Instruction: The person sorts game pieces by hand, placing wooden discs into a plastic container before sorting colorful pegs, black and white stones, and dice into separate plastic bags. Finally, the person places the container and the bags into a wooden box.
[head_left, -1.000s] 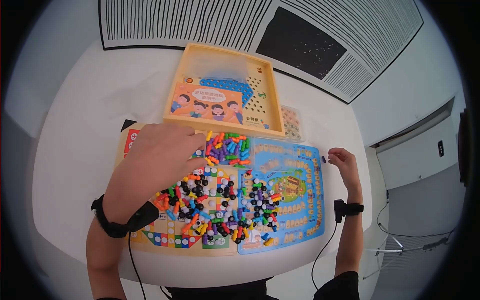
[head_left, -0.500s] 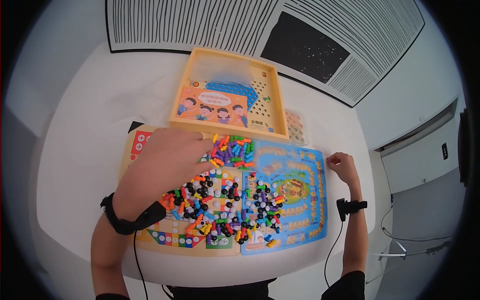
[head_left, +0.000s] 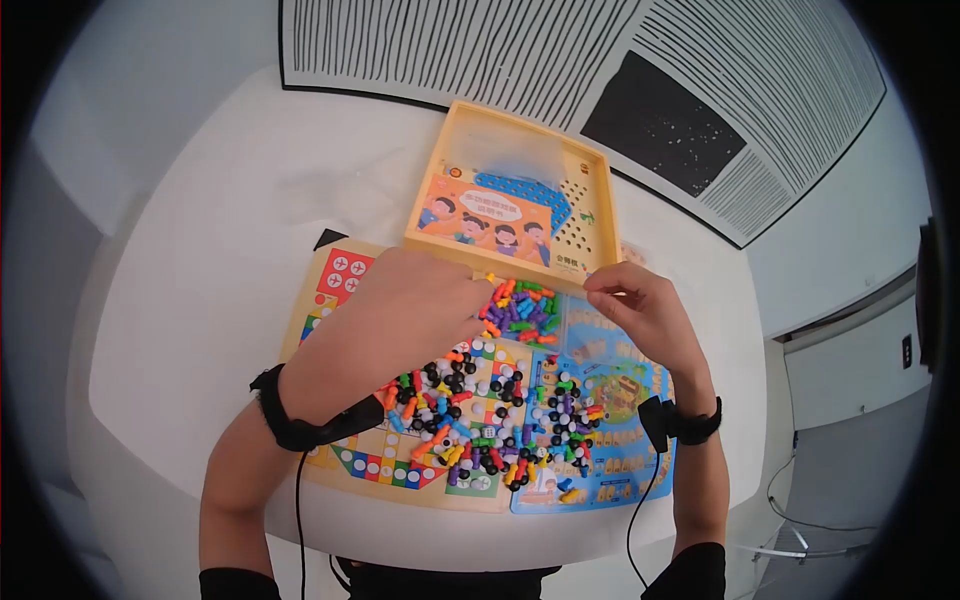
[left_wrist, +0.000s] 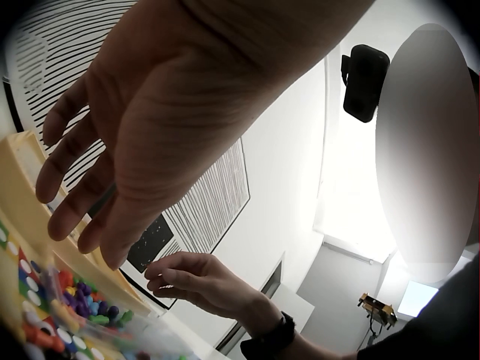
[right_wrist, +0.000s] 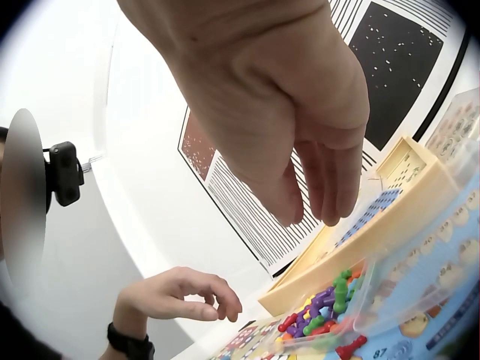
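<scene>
My left hand (head_left: 400,308) hovers over the left part of a clear plastic box (head_left: 562,318) of colourful pawns (head_left: 522,312). In the left wrist view its fingers (left_wrist: 79,187) hang loose, with nothing in them. My right hand (head_left: 645,308) is raised beside the box's right end, near the wooden tray's front corner. Its thumb and fingertips come close together in the right wrist view, where pawns (right_wrist: 326,307) show below; I cannot tell whether a small piece sits between them. Mixed pawns, black and white balls and dice (head_left: 489,433) lie heaped on the boards.
A ludo-type board (head_left: 325,455) lies at left, a blue game board (head_left: 640,440) at right. Behind stands the wooden tray (head_left: 607,190) with an orange booklet (head_left: 490,215), partly under clear plastic. Cables run from both wrist cameras. A striped black-and-white picture (head_left: 400,60) leans behind.
My right hand has moved left, from the table beyond the blue board, where a purple piece lay by its fingertips, to near the box. The left hand stays over the box. The head view has shifted.
</scene>
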